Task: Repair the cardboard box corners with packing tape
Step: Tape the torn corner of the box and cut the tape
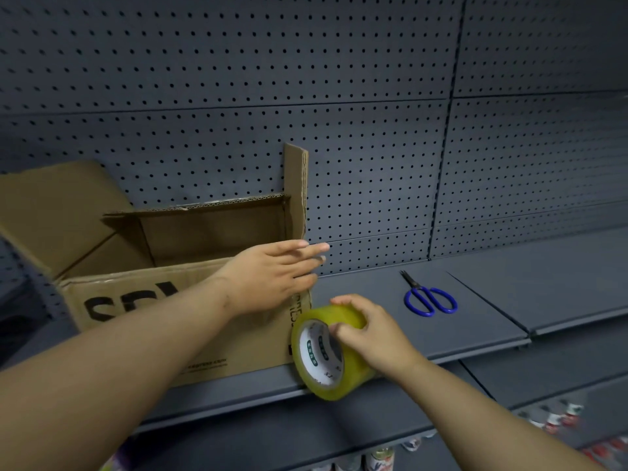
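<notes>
An open cardboard box (142, 321) with black lettering stands on a grey shelf (373, 290), its flaps raised. My left hand (272, 273) lies flat, fingers straight, against the box's near right top corner. My right hand (370, 331) grips a large roll of yellowish clear packing tape (323, 355) with a white core, held upright at the shelf's front edge, right beside the box's lower right corner. Whether a strip runs from the roll to the box cannot be made out.
Blue-handled scissors (430, 299) lie on the shelf to the right of the roll. A grey pegboard wall (339, 96) backs the shelf. Small bottles (557, 419) stand on a lower shelf at the bottom right.
</notes>
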Demonstrator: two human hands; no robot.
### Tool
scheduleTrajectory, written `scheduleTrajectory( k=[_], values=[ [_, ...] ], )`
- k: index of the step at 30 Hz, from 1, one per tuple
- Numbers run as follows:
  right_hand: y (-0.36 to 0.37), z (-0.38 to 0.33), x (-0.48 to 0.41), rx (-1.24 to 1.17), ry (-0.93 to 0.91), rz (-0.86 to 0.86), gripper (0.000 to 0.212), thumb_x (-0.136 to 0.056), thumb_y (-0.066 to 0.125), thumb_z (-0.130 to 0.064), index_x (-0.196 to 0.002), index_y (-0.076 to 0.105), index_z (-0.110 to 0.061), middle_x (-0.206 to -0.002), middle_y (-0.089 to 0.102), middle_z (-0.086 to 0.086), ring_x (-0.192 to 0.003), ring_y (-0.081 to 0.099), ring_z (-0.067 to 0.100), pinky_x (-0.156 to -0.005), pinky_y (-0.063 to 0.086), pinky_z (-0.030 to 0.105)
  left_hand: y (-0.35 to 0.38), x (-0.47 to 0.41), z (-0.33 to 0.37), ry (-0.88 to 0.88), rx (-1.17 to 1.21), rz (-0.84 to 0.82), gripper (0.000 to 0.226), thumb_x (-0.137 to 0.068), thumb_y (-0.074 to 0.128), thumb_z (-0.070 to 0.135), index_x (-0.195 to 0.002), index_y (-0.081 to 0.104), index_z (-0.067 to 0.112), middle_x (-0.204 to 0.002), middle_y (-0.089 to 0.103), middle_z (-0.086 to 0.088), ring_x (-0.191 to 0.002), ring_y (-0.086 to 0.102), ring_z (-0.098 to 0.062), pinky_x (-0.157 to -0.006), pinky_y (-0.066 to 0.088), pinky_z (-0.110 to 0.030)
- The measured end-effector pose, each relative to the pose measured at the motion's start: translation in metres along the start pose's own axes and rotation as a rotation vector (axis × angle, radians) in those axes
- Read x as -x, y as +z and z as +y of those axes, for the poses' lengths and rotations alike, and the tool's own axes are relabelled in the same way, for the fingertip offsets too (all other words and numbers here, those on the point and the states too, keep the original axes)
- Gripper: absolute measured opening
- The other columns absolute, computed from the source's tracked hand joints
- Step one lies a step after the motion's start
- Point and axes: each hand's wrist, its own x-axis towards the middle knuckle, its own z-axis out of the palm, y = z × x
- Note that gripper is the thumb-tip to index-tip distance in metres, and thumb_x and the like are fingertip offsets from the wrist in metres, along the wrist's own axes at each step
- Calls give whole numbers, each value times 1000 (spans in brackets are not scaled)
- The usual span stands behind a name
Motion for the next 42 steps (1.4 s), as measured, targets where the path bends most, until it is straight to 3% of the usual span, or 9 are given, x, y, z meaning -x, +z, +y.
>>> scheduleTrajectory(
  k=[4,10,15,18,20,24,31,37,42],
  values=[
    [-2,-2,-3,54,13,-17,34,-77,65,-28,-111,58,-29,-106,60,-7,-96,56,9,-77,39,18,-5,-1,4,64,-137,-2,44,-77,60,29,-121,60,26,-140,44,11,-132,34,-7,-110,11,-33],
    [-3,-3,-2,84,17,-19,32,-78,64,-31,-109,58,-32,-106,62,-7,-94,56,8,-72,40,15,-11,0,9,105,-172,-70,43,-84,51,32,-127,54,32,-139,45,15,-132,36,-8,-111,1,-35],
    [-2,-5,1,73,17,-24,35,-78,64,-30,-112,57,-30,-109,62,-6,-97,57,9,-78,40,18,-1,3,-7,46,74,-264,54,-96,19,18,-145,1,34,-150,-18,5,-129,-35,-20,-101,-32,-39],
    [-4,-5,1,68,19,-27,35,-78,65,-30,-113,57,-30,-107,62,-5,-95,58,10,-77,43,18,6,9,-15,3,184,-282,56,-94,9,18,-136,-21,39,-140,-35,12,-123,-43,-16,-100,-31,-33],
    [-4,-5,1,57,19,-37,35,-79,64,-29,-112,56,-30,-105,63,-5,-92,59,10,-74,45,17,7,18,-22,-26,180,-236,56,-89,4,19,-137,-18,40,-144,-28,12,-131,-32,-15,-108,-27,-33],
    [-4,-4,2,34,23,-47,34,-79,64,-30,-112,56,-31,-104,63,-3,-92,60,13,-80,48,22,0,26,-24,-106,140,-44,47,-92,24,32,-139,30,31,-147,24,3,-135,23,-21,-110,14,-37],
    [-3,-2,2,64,0,-40,34,-78,64,-31,-111,56,-32,-101,60,-8,-91,57,9,-71,43,15,-7,26,-4,-104,153,194,44,-93,30,12,-134,44,17,-141,41,-1,-133,36,-17,-112,19,-34],
    [-5,-2,0,89,-22,-40,34,-77,65,-33,-110,58,-33,-102,61,-10,-92,57,7,-75,45,11,-1,-11,14,129,101,-30,32,-77,64,32,-109,68,30,-112,67,13,-110,59,-5,-101,39,-27],
    [-6,-1,2,112,-8,-63,46,-80,62,-38,-125,51,-38,-123,56,-11,-115,50,5,-81,34,3,-1,-13,13,120,135,-105,37,-83,37,15,-84,72,27,-87,70,14,-92,65,-6,-106,31,-28]
  ],
)
